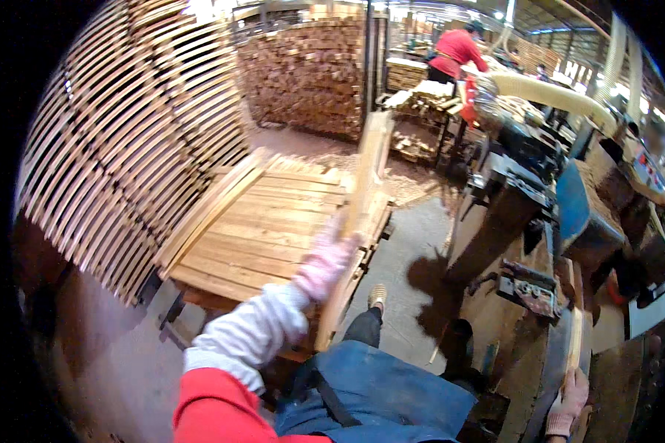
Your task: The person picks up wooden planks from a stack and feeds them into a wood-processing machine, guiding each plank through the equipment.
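Note:
My left hand (329,255), in a pinkish work glove below a grey sleeve cuff, is closed around a long wooden board (368,166). The board is tilted, its far end raised and blurred, its near end down by my apron. Beneath and beside it is a low stack of planks (251,232) laid side by side. Far to the right, my right hand (569,402), also gloved, grips the near end of a narrow wooden strip (575,336). That strip lies lengthwise along the bed of a woodworking machine (521,288).
A tall stack of spaced slats (137,140) rises at the left. Behind the planks stands a dense lumber pile (303,77). A person in red (458,52) bends over wood at the back. A pale flexible duct (550,90) crosses above the machine. Concrete floor (414,244) lies between stack and machine.

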Demonstrator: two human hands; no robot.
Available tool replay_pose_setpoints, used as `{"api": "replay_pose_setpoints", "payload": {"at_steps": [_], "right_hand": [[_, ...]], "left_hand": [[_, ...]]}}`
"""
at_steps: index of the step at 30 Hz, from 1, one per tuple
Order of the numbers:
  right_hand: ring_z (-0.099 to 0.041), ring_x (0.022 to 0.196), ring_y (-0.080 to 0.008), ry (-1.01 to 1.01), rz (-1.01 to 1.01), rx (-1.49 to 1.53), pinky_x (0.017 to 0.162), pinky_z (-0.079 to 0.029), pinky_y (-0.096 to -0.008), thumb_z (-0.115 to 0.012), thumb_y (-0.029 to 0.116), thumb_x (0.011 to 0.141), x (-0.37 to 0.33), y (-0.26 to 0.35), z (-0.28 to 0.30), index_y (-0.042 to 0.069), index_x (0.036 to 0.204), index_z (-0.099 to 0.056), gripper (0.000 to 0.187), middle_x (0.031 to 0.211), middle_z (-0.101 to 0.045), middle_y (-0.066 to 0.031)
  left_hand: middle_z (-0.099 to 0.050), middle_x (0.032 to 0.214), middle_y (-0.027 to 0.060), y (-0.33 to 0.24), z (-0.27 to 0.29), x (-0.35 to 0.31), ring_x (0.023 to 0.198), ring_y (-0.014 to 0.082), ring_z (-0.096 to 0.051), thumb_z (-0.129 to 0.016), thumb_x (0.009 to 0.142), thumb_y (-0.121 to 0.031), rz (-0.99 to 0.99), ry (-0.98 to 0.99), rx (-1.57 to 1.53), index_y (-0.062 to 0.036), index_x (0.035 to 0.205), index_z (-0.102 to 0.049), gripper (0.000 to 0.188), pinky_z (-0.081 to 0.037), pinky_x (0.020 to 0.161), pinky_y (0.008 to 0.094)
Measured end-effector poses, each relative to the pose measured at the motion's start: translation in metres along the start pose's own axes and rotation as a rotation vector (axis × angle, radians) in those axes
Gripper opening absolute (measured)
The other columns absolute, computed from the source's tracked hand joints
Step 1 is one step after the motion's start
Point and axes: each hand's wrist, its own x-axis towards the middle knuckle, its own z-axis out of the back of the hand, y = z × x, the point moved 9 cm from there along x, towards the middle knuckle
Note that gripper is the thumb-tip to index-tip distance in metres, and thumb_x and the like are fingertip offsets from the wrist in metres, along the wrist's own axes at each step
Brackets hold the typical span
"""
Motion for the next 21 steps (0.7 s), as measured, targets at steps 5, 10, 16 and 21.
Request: {"api": "replay_pose_setpoints", "payload": {"at_steps": [5, 10, 16, 21], "right_hand": [[-0.045, 0.143, -0.0280, 0.135, 0.567, 0.454, 0.121, -0.034, -0.0395, -0.067, -0.001, 0.084, -0.063, 0.163, -0.058, 0.007, 0.154, -0.044, 0.074, 0.157, -0.047, -0.0111], [-0.045, 0.136, -0.0254, 0.347, 0.160, 0.887, 0.112, -0.039, -0.0374, -0.065, -0.003, 0.074, -0.132, 0.219, -0.102, 0.010, 0.164, -0.023, 0.099, 0.154, -0.042, -0.0153], [-0.059, 0.124, -0.0398, -0.059, 0.202, 0.423, 0.106, -0.047, -0.0394, -0.072, 0.008, 0.091, -0.205, 0.100, 0.042, 0.002, 0.153, -0.046, 0.068, 0.137, -0.061, -0.0240], [-0.064, 0.112, -0.0415, 0.053, -0.109, -0.364, 0.096, -0.051, -0.0466, -0.069, 0.022, 0.096, -0.307, -0.024, 0.078, 0.005, 0.152, -0.047, 0.062, 0.126, -0.065, -0.0273]], "left_hand": [[-0.064, 0.109, 0.0097, -0.036, -0.150, -0.041, 0.091, 0.0162, -0.062, -0.068, 0.096, -0.049, 0.155, 0.107, -0.482, -0.0040, 0.151, -0.038, 0.077, -0.055, 0.078, 0.0296], [-0.057, 0.137, 0.0185, -0.096, -0.232, -0.085, 0.117, 0.0264, -0.060, -0.072, 0.094, -0.048, -0.159, 0.408, -0.536, -0.0050, 0.159, -0.031, 0.089, -0.051, 0.100, 0.0397], [-0.058, 0.139, 0.0193, -0.009, -0.027, 0.077, 0.124, 0.0343, -0.058, -0.077, 0.084, -0.047, -0.255, 0.213, 0.421, -0.0067, 0.155, -0.036, 0.092, -0.047, 0.106, 0.0480], [-0.062, 0.134, 0.0197, 0.039, 0.311, 0.117, 0.122, 0.0408, -0.060, -0.081, 0.074, -0.049, 0.390, -0.486, 1.428, -0.0090, 0.148, -0.047, 0.092, -0.048, 0.103, 0.0558]]}}
